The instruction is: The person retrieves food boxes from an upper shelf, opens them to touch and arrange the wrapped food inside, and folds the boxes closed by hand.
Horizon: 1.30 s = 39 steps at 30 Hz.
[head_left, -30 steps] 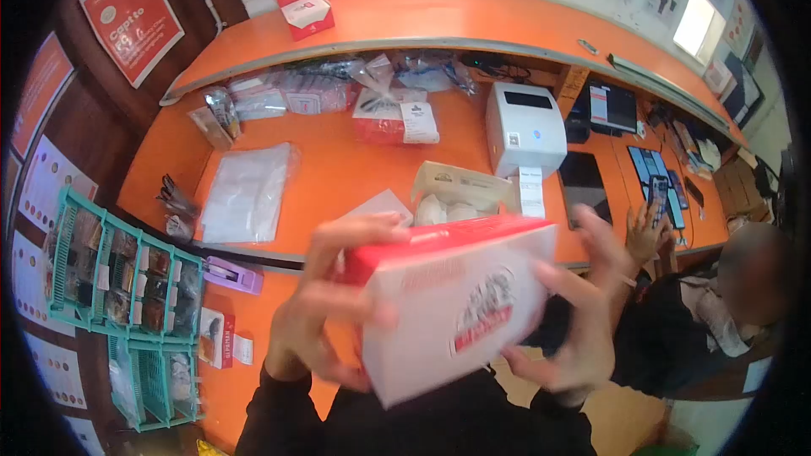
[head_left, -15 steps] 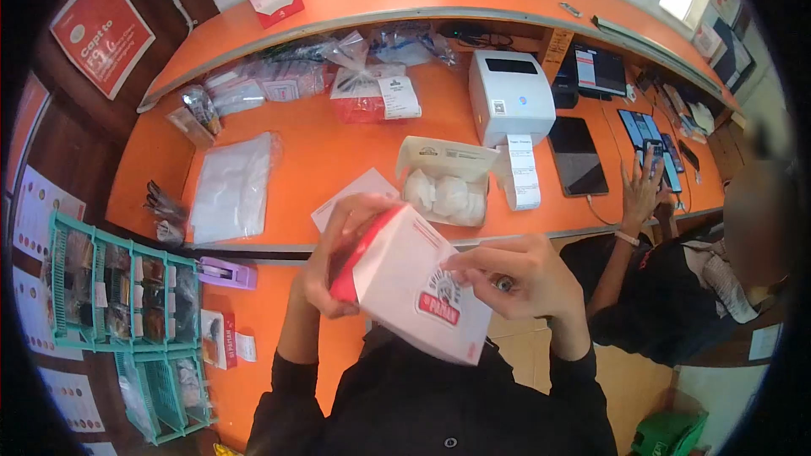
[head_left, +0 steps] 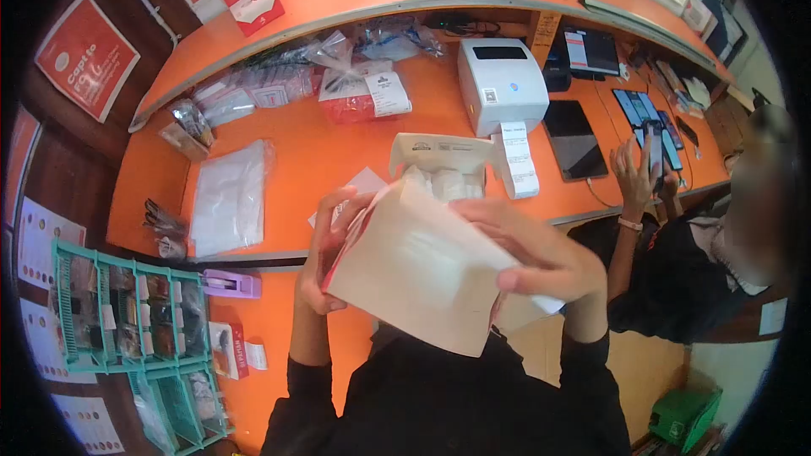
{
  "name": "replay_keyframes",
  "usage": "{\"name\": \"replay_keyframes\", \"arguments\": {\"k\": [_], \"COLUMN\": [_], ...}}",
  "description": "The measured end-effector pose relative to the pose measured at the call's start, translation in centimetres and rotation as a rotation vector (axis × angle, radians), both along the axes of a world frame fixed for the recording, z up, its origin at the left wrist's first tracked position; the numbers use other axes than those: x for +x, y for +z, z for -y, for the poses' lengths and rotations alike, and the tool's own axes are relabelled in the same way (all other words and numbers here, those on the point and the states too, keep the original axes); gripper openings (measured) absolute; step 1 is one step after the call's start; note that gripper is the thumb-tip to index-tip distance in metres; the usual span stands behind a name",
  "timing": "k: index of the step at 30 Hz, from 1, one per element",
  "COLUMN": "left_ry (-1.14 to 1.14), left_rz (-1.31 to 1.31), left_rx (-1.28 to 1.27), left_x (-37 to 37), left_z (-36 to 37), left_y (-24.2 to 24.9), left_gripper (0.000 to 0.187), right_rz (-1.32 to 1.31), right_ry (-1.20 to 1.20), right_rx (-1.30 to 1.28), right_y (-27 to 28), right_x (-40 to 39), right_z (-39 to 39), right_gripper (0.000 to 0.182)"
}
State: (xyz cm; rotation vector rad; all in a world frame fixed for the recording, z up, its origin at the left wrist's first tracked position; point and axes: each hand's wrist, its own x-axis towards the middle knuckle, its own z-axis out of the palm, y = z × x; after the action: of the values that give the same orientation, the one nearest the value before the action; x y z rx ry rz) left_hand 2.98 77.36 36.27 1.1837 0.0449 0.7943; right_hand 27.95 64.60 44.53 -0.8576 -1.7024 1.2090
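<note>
A white and red cardboard food box (head_left: 422, 266) is held up in front of my chest, a plain cream-coloured face towards me. My left hand (head_left: 328, 245) wraps round its red-edged left end. At the other end, my right hand (head_left: 541, 253) grips it with the thumb on the near side and the fingers over the upper edge. Just beyond, on the counter, an open food box (head_left: 443, 145) contains whitish wrapped items, partly hidden by the held box. A white paper sheet (head_left: 361, 186) lies behind my left hand.
A label printer (head_left: 504, 84) with a printed strip and a tablet (head_left: 576, 139) stand right of centre. A co-worker's hands (head_left: 635, 173) hold a phone at far right. Plastic bags (head_left: 228, 194), a tape dispenser (head_left: 232, 284) and a green rack (head_left: 127, 308) are left.
The held box has been turned, so its printed side gives way to a plain face. My right hand has moved from pinching near its printed logo to gripping its right end.
</note>
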Motion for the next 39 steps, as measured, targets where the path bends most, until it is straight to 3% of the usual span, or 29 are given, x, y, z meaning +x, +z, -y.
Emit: {"name": "replay_keyframes", "arguments": {"k": [1,2,6,9,11,12,15,17,18,19,20,21,24,27,29,33,34,36,39], "left_ry": [0.031,0.043,0.095,0.148,0.317,0.314,0.323,0.105,0.110,0.214,0.323,0.345,0.448,0.643,0.673,0.742,0.743,1.111,1.221], "left_rz": [0.033,-0.001,0.048,-0.084,-0.197,-0.203,-0.098,0.081,0.080,-0.018,-0.114,-0.106,-0.220,-0.466,-0.516,-0.639,-0.636,-0.882,-1.079], "left_rx": [-0.044,-0.053,-0.185,-0.089,-0.147,-0.148,-0.014,0.012,0.010,-0.062,-0.133,-0.133,-0.003,-0.067,-0.157,-0.238,-0.246,-0.306,-0.299], "left_x": [0.0,-0.1,-0.2,-0.4,0.3,0.3,0.3,0.6,0.2,-0.3,-1.1,-2.0,-7.3,-17.4,-20.0,-20.7,-21.2,-22.5,-23.0], "left_z": [0.2,0.3,1.4,2.0,2.8,2.7,2.3,1.7,1.8,2.1,2.4,2.4,2.4,5.2,7.7,12.4,13.8,16.5,19.5], "left_y": [0.2,0.2,0.5,1.7,3.2,2.8,1.6,2.0,2.0,2.1,2.1,1.7,-1.2,-9.3,-11.3,-13.2,-14.6,-19.0,-23.4], "left_gripper": [0.125,0.129,0.135,0.123,0.097,0.097,0.078,0.078,0.078,0.086,0.093,0.093,0.127,0.128,0.125,0.116,0.116,0.109,0.105], "right_rz": [-0.282,-0.245,-0.263,-0.224,-0.224,-0.223,-0.179,-0.149,-0.139,-0.129,0.050,0.143,0.430,0.446,0.291,0.210,0.215,0.248,0.243], "right_ry": [0.011,0.035,0.070,0.156,0.152,0.151,0.152,0.151,0.156,0.161,0.164,0.184,0.041,0.058,0.215,-0.056,-0.051,0.046,0.007], "right_rx": [-0.214,-0.309,-0.256,-0.128,-0.091,-0.073,0.015,0.004,-0.012,-0.029,0.046,0.088,0.028,0.125,-0.135,0.101,0.096,-0.067,-0.072], "right_y": [0.5,1.6,1.8,1.0,0.8,0.7,0.6,0.8,1.1,1.3,1.7,1.9,1.5,-6.0,-9.9,-24.5,-26.5,-29.2,-31.0], "right_x": [0.0,0.6,0.8,0.7,0.5,0.4,0.5,0.4,0.5,0.5,0.6,0.6,-0.8,-3.5,-7.1,-16.7,-18.5,-21.4,-23.6], "right_z": [0.3,0.3,-0.2,-0.6,-0.7,-0.8,-1.1,-1.1,-1.2,-1.3,-1.7,-2.2,-2.9,-4.9,-6.0,-7.0,-6.7,-5.9,-3.8], "right_gripper": [0.069,0.072,0.073,0.068,0.068,0.067,0.065,0.063,0.063,0.062,0.064,0.066,0.062,0.062,0.049,0.041,0.041,0.040,0.039]}}
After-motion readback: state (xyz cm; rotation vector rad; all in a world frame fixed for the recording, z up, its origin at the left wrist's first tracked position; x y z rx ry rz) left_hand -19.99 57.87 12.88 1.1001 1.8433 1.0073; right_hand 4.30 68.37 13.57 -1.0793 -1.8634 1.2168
